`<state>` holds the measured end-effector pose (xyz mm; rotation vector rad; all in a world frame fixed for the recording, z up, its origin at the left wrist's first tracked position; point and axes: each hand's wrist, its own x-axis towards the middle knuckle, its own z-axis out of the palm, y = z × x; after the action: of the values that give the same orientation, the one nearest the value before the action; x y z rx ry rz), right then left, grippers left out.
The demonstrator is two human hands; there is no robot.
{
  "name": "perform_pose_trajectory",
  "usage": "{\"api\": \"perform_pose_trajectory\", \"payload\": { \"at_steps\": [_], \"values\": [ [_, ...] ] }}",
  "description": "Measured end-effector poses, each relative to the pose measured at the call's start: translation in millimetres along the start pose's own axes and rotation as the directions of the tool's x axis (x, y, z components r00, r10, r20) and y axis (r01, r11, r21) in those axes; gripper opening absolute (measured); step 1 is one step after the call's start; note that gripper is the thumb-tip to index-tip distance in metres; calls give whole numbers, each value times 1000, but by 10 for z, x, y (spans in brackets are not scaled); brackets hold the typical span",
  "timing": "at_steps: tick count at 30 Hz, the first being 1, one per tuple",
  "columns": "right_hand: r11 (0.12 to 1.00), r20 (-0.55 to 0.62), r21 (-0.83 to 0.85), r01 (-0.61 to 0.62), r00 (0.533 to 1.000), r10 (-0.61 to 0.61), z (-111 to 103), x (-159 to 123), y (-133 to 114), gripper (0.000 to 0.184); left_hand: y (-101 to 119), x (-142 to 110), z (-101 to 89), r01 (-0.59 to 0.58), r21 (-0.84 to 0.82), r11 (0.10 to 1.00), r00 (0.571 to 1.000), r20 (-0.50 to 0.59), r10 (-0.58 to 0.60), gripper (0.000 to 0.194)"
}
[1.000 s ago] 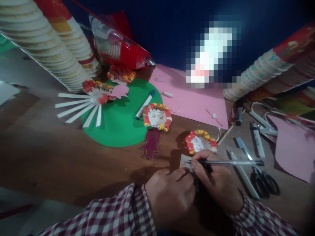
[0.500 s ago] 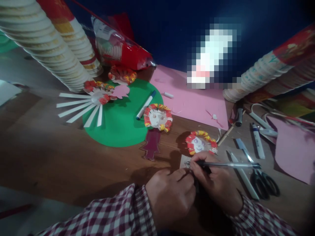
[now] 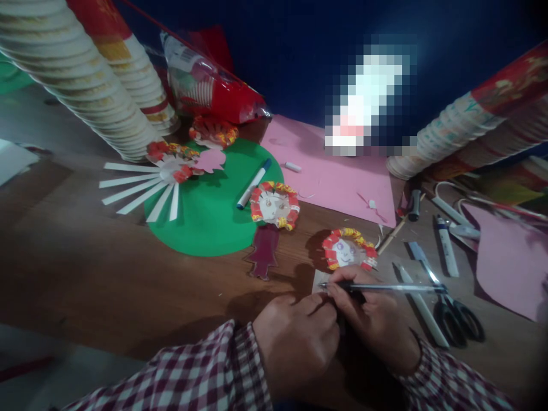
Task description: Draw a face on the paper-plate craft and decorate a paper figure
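Observation:
Pinched in my right hand (image 3: 377,319) is a pen (image 3: 398,287), its tip down on a small piece of pale paper or card (image 3: 320,279). My left hand (image 3: 297,337) is curled over that piece, fingers pressing it to the table, and hides most of it. Just beyond my right hand lies a paper-cup face (image 3: 346,251) with a rolled red and yellow rim. Farther left is a similar face (image 3: 274,205) joined to a maroon cut-out body (image 3: 262,251).
A green disc (image 3: 205,228) and a pink sheet (image 3: 334,188) lie farther back. Scissors (image 3: 458,319), a white-handled cutter (image 3: 422,308) and a marker (image 3: 447,245) are at the right. Tall stacks of paper cups (image 3: 81,80) stand left; another stack (image 3: 458,125) leans right.
The pen's tip has shifted slightly left across the small piece, and its rear end has swung a little left with my right hand. My left hand stays in place.

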<state>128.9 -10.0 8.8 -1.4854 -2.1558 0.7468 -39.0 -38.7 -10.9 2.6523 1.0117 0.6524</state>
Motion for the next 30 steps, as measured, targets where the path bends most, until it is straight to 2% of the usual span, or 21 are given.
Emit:
{"api": "perform_pose_trajectory", "payload": {
  "at_steps": [5, 14, 22, 27, 30],
  "values": [
    [1000, -32, 2, 18, 999, -18, 11, 7, 16, 11, -2, 8, 1, 0, -15, 1000, 1000, 5, 0, 12],
    [1000, 15, 5, -13, 1000, 13, 24, -19, 24, 14, 1, 2, 10, -3, -16, 1000, 1000, -7, 3, 11],
    [1000, 9, 14, 14, 1000, -14, 21, 4, 3, 13, -1, 12, 1, -7, -4, 1000, 1000, -13, 7, 12],
    [998, -72, 58, 9, 997, -4, -6, -16, 32, 7, 5, 5, -6, 7, -2, 1000, 1000, -3, -7, 14],
    [989, -106, 150, 14, 994, 1, -4, -46, 66, 8, 3, -4, 3, -6, 14, 1000, 1000, 8, 6, 15]
  ]
}}
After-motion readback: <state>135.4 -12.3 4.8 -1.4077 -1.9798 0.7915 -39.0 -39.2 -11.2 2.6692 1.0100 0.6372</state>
